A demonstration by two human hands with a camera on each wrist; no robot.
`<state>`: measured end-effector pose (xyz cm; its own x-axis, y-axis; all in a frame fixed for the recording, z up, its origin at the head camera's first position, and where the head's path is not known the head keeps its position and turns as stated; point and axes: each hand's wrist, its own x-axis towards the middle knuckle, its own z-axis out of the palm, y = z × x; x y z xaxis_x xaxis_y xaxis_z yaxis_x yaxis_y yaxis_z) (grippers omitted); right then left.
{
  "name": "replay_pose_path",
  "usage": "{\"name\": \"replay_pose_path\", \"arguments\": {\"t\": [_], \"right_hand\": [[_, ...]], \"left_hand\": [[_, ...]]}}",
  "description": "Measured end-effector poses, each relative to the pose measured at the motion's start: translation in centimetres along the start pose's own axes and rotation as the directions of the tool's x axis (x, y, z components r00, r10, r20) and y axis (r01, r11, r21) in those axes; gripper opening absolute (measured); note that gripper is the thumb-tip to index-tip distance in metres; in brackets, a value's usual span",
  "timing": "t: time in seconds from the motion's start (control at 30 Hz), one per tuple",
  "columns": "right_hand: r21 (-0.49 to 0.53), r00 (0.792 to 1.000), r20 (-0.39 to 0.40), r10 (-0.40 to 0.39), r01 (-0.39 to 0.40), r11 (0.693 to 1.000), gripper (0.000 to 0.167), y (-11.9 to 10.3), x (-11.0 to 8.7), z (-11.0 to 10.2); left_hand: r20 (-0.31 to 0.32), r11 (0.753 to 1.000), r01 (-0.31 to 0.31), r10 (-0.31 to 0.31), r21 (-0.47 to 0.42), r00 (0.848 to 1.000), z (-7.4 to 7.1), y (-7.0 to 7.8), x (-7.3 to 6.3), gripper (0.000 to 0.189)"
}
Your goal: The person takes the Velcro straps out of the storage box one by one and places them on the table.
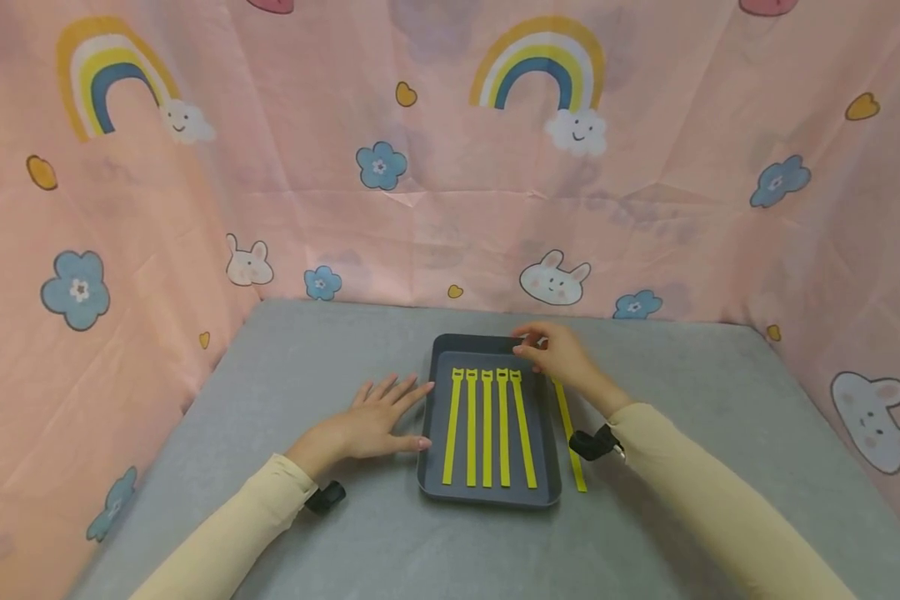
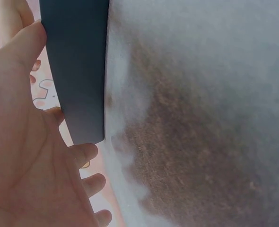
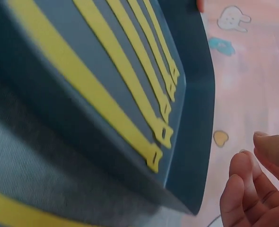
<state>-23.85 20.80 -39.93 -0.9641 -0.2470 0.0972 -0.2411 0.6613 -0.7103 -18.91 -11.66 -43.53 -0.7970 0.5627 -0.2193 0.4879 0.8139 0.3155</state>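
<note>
A dark grey rectangular tray (image 1: 472,343) sits on the table, with several yellow slotted cable straps (image 1: 487,433) lying side by side in it, their slotted heads at the far end. My left hand (image 1: 371,425) is spread at the tray's left side; in the left wrist view its thumb and a fingertip meet the outer wall (image 2: 78,71). Over the far right corner hovers my right hand (image 1: 562,354), fingers loosely bent, nothing between them in the right wrist view. Another yellow strap (image 1: 565,412) lies on the table just right of the tray, its far end hidden beneath the right hand.
The grey table (image 1: 330,533) reaches back to a pink patterned cloth (image 1: 457,225) hanging behind and at both sides. Black bands (image 1: 326,497) are worn at both wrists, the right one overlapping the loose strap in the head view.
</note>
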Motion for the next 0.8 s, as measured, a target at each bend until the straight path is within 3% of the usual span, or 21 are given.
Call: {"name": "replay_pose_path", "arguments": {"t": [0.8], "right_hand": [[0.051, 0.995, 0.094, -0.017, 0.012, 0.999, 0.035, -1.8, 2.5, 5.4]], "left_hand": [[0.007, 1.0, -0.009, 0.009, -0.003, 1.0, -0.2, 0.2, -0.2, 0.087]]}}
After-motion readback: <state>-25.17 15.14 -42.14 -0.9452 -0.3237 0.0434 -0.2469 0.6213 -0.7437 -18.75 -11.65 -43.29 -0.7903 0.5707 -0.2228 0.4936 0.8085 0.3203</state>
